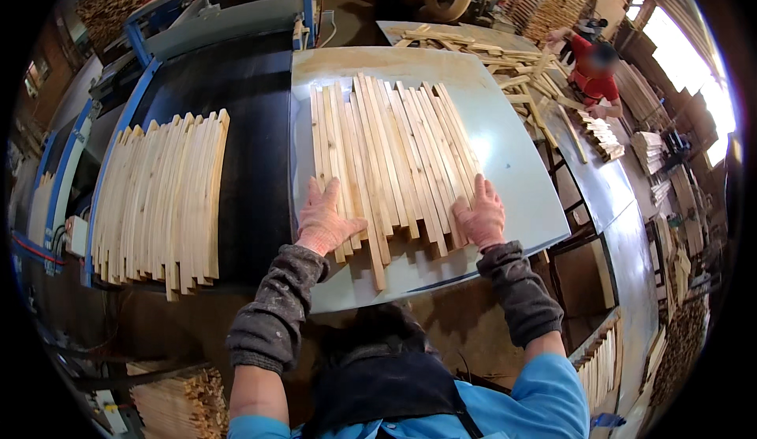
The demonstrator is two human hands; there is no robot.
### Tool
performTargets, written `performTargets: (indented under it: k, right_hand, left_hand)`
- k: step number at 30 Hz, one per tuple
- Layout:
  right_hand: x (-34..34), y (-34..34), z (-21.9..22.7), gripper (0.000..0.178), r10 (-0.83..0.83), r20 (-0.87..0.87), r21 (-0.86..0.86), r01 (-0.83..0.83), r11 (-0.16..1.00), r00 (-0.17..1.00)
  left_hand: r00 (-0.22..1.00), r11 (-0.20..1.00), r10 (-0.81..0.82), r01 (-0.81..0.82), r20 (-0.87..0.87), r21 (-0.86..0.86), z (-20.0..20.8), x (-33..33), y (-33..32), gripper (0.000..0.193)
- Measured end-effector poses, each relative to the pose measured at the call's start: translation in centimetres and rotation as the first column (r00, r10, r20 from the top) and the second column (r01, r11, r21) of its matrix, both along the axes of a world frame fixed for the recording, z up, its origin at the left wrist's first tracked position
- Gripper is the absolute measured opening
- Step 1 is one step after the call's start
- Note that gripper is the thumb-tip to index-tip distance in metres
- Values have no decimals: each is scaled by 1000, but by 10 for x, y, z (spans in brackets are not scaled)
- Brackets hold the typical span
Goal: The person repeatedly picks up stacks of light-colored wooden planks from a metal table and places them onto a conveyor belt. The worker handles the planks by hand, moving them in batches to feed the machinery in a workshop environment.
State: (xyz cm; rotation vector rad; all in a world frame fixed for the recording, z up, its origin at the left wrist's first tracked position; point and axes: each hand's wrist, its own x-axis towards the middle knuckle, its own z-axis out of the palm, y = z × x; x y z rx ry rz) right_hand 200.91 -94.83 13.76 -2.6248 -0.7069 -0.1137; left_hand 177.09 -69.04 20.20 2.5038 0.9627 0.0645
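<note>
A row of pale wooden strips [386, 147] lies side by side on a smooth light table [520, 179] in front of me, their near ends uneven. One strip sticks out toward me farther than the others. My left hand [326, 220], in a pinkish glove, rests at the row's near left corner with its fingers stretched forward and the thumb spread over the strips' ends. At the near right corner, my gloved right hand [482, 214] lies against the outermost strips, fingers extended. Neither hand is wrapped round a strip. Dark grey sleeve covers are on both my forearms.
Left of the table, a black conveyor belt [252, 123] carries another row of strips [162, 198] beneath a blue frame [303, 13]. Loose strips [505, 64] lie piled at the far right, near a person in red [593, 76]. Stacked wood [177, 396] stands at the lower left.
</note>
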Motion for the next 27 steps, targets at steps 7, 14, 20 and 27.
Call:
performTargets:
  k: [7, 14, 20, 27]
  right_hand:
    - [-59, 19, 19, 88, 240, -84, 161, -225, 961, 967]
    - [-41, 187, 72, 75, 545, -94, 210, -519, 829, 833]
    - [50, 352, 61, 55, 554, -8, 214, -540, 814, 832]
    - [91, 478, 54, 47, 483, 68, 25, -486, 874, 873]
  left_hand:
    - [946, 932, -237, 286, -222, 223, -10, -2, -22, 112]
    - [962, 945, -209, 245, -176, 216, -3, -1, -10, 102]
    - [952, 919, -294, 305, -82, 250, -14, 1, -10, 101]
    - [961, 929, -277, 268, 3, 255, -15, 0, -3, 100]
